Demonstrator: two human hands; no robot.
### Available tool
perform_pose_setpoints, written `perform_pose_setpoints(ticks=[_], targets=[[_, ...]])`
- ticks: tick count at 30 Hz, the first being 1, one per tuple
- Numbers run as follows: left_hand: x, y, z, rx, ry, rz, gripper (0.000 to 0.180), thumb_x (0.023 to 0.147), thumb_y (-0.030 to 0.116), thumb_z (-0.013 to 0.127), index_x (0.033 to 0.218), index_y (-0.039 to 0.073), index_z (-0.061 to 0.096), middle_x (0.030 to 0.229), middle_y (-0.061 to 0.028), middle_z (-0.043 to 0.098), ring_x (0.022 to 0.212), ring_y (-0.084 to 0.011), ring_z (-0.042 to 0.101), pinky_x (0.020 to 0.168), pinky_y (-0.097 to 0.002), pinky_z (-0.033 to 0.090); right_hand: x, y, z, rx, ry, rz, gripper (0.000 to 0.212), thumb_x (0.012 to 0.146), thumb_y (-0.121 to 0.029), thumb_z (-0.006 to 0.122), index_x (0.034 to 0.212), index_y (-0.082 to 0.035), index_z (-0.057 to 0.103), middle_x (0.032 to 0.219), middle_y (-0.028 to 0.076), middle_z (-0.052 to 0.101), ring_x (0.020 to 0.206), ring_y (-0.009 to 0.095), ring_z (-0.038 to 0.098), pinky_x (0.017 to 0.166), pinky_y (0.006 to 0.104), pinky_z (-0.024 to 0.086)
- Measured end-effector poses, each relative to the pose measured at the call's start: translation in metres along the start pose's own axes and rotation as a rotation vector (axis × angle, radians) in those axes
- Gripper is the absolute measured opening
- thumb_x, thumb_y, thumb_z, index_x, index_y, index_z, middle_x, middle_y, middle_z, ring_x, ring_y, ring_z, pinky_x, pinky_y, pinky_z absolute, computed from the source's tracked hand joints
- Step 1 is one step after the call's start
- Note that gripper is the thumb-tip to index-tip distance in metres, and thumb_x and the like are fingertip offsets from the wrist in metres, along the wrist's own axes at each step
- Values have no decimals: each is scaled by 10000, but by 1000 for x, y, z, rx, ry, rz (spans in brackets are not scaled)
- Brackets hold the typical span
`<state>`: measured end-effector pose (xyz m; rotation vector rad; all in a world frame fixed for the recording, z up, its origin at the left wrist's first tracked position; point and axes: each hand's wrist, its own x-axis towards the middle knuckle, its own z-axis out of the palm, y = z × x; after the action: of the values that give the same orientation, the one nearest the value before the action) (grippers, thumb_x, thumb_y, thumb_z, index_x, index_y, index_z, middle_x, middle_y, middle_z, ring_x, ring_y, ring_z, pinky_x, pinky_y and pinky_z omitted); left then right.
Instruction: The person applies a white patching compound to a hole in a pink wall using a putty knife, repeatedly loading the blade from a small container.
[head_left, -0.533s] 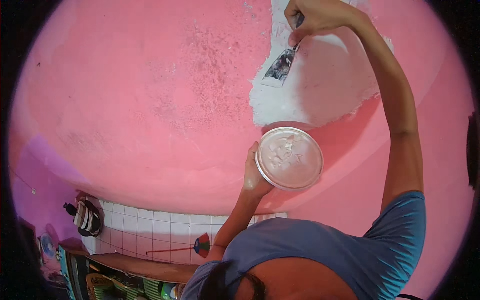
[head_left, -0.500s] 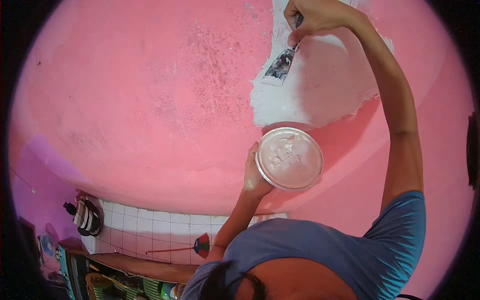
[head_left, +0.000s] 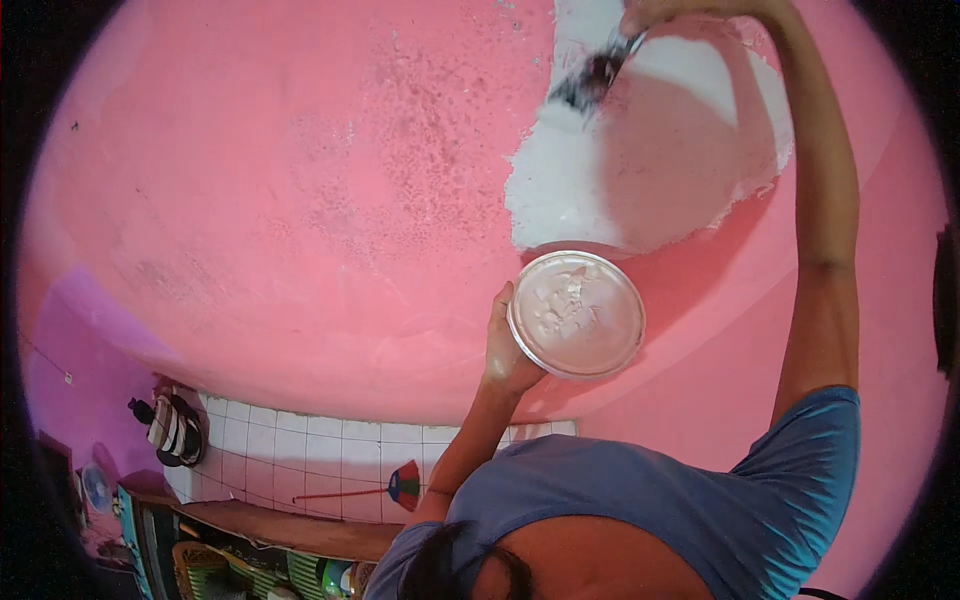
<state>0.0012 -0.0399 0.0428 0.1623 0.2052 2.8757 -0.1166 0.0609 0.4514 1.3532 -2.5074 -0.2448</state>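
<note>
In my left hand (head_left: 510, 345) is a round, pale lid (head_left: 585, 320) that carries thick white paste; the thumb shows at its left rim and the other fingers are hidden beneath it. My right hand (head_left: 665, 12), cut by the top edge, is closed around the handle of a putty knife (head_left: 595, 80). Its dark, paste-smeared blade is blurred and lies over the left part of a white plastered patch (head_left: 560, 180) on the pink wall (head_left: 250, 180). Whether the blade touches the wall I cannot tell.
Stained, flaking paint (head_left: 420, 130) spreads left of the patch. Below, a broom (head_left: 400, 487) lies on white floor tiles (head_left: 320, 440). A dark and white bundle (head_left: 175, 430) sits at the lower left, near a fan (head_left: 95, 485) and a wooden furniture piece (head_left: 290, 530).
My right hand has moved up and to the right with the putty knife, whose blade has left the lower part of the patch. My left hand and the lid have barely moved.
</note>
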Motion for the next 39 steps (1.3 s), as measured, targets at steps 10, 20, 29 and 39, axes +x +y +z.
perform_pose_setpoints(ticks=[10, 20, 29, 39], targets=[[-3, 4, 0, 15, 45, 46, 629, 996, 466, 219, 1391, 5, 381, 1383, -227, 447, 1251, -354, 466, 1076, -489, 358, 26, 8, -11, -48, -29, 87, 296, 704, -293, 832, 676, -42, 677, 583, 19, 620, 509, 85, 547, 473, 231, 420], [-2, 4, -1, 36, -3, -4, 635, 967, 503, 288, 1384, 41, 418, 1383, -183, 469, 1245, -342, 474, 1065, -504, 365, 1, 28, -34, 151, -3, 74, 233, 705, -225, 841, 714, -40, 699, 629, 15, 651, 530, 71, 548, 474, 211, 402], [-3, 7, -5, -5, 21, 18, 666, 978, 512, 271, 1399, 6, 377, 1397, -224, 438, 1259, -365, 458, 1083, -502, 343, 16, 37, -33, 95, 116, 32, 248, 706, -251, 837, 704, -49, 694, 592, -11, 611, 519, 66, 520, 471, 232, 403], [-4, 5, -1, 29, 24, -23, 638, 976, 495, 254, 1395, 37, 402, 1392, -188, 460, 1264, -345, 462, 1078, -500, 357, -2, 20, -12, -31, 143, 36, 267, 682, -262, 850, 679, -64, 671, 548, -21, 562, 475, 57, 455, 429, 222, 334]])
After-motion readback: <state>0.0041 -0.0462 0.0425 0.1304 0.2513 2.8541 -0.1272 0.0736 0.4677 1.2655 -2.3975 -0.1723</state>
